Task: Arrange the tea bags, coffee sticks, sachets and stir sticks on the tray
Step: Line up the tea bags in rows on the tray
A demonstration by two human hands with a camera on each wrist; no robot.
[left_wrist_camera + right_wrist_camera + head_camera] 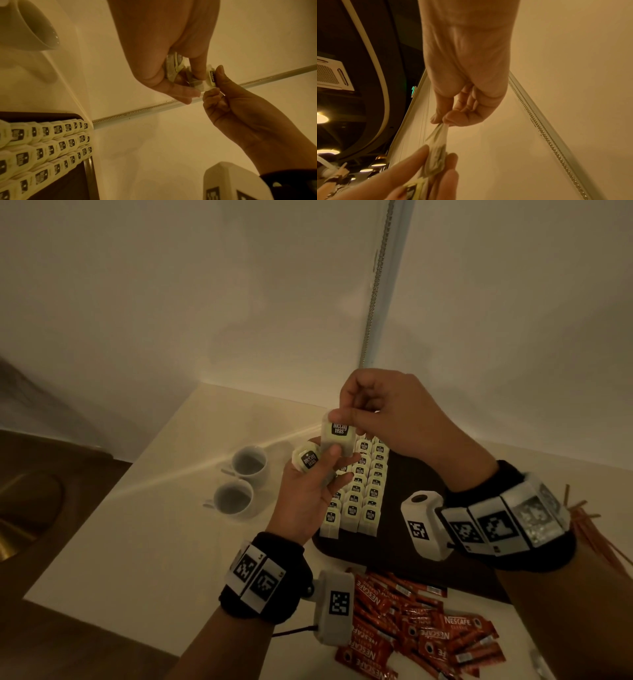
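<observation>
**Two hands lift a tea bag above a half-filled dark tray**

A person stands at a pale counter in dim, yellowish light. The landmark is a dark tray (407,501) with rounded corners. On the tray's left part, rows of tea bags (359,491) in pale wrappers with black labels lie overlapping, three columns running from the tray's near edge to its far edge. The rest of the tray's surface shows dark.

Above the tray's far left corner, the right hand (394,412) pinches the top of a single tea bag (337,436) between thumb and forefinger, the other fingers curled. The left hand (308,494), palm up just left of the tray, grips the lower end of that same bag with its thumb and fingers, and also holds a second tea bag (306,458) in the palm. From the wrist views it looks as though more than one wrapper is bunched in that palm, though the blur makes a count unsure.

Left of the tray stand two white cups (246,470), side by side, both apparently empty. In front of the tray, nearer the person, lies a loose heap of red coffee sticks (421,635). To the tray's right lies a bundle of thin orange stir sticks (589,525), partly hidden behind the right wrist.
</observation>
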